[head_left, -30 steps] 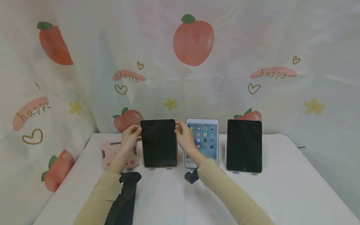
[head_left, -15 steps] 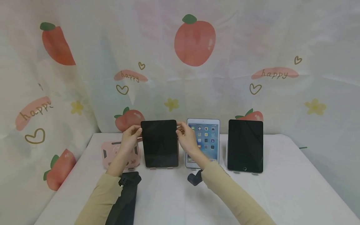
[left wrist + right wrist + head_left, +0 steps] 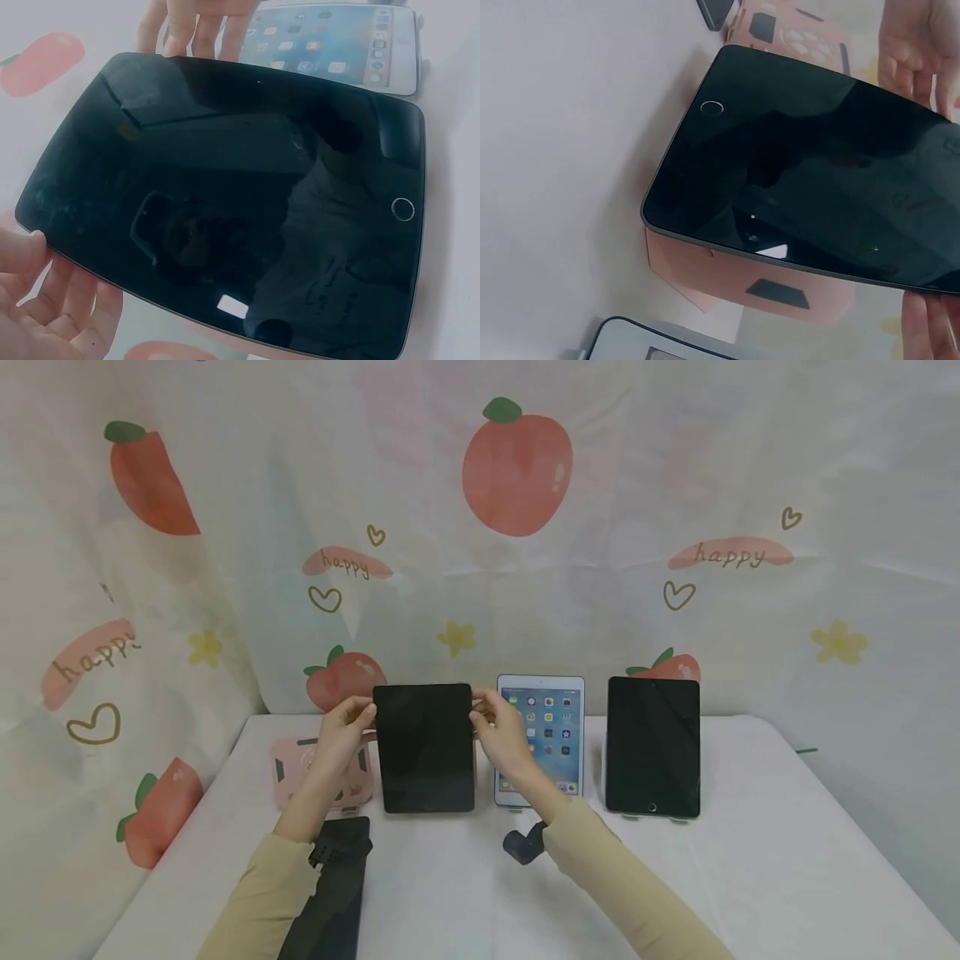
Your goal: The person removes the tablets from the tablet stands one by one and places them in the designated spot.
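A black tablet (image 3: 425, 747), its screen dark, is held upright between both hands in the head view. The left hand (image 3: 345, 731) pinches its upper left edge, thumb toward the front and fingers behind. On the opposite edge, the right hand (image 3: 501, 731) grips near the top corner in the same way. The round home button shows at the tablet's lower end in both wrist views. Behind the tablet, in the right wrist view, stands a pink case (image 3: 705, 262) with a dark inset; the tablet's lower end is apart from it.
A pink case (image 3: 288, 768) with dark insets stands at left. To the right are a white tablet (image 3: 558, 760) with a lit icon screen and another black tablet (image 3: 652, 747), both propped up. A dark flat object (image 3: 333, 893) lies under the left forearm on the white table (image 3: 787, 860).
The held tablet has come slightly down and toward me, and its lower edge now covers the clear stand tabs seen earlier. Both hands keep their grip and move with it.
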Demonstrator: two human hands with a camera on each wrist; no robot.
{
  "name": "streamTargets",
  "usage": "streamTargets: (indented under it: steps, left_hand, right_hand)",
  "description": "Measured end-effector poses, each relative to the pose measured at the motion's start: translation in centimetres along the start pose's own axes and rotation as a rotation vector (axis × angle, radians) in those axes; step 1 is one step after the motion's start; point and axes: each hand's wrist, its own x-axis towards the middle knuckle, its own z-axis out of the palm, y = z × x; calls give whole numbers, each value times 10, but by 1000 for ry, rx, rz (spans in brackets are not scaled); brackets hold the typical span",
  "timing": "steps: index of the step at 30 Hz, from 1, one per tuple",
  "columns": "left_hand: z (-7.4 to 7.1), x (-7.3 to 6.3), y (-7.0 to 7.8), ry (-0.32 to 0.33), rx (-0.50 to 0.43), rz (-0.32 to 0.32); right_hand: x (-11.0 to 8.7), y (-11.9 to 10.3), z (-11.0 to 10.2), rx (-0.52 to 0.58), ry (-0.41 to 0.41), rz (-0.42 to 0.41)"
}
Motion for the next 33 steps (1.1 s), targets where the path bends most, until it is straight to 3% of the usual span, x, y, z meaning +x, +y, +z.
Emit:
streamTargets:
  steps: [10,18,27,33]
  left_hand:
    - [-5,-14,0,-26,54,-12]
    - [-9,-26,-2,-59,51,-12]
    - [-17,-41,-5,-109,13,-118]
    - [-24,-49,-10,-154,17,-102]
  right_hand:
    - [-9,1,-2,41,-28,41]
    - [-19,-4,-5,87,-65,144]
    - [-31,-3,-6,81,-126,178]
    - [-39,-4,-6,89,-178,215]
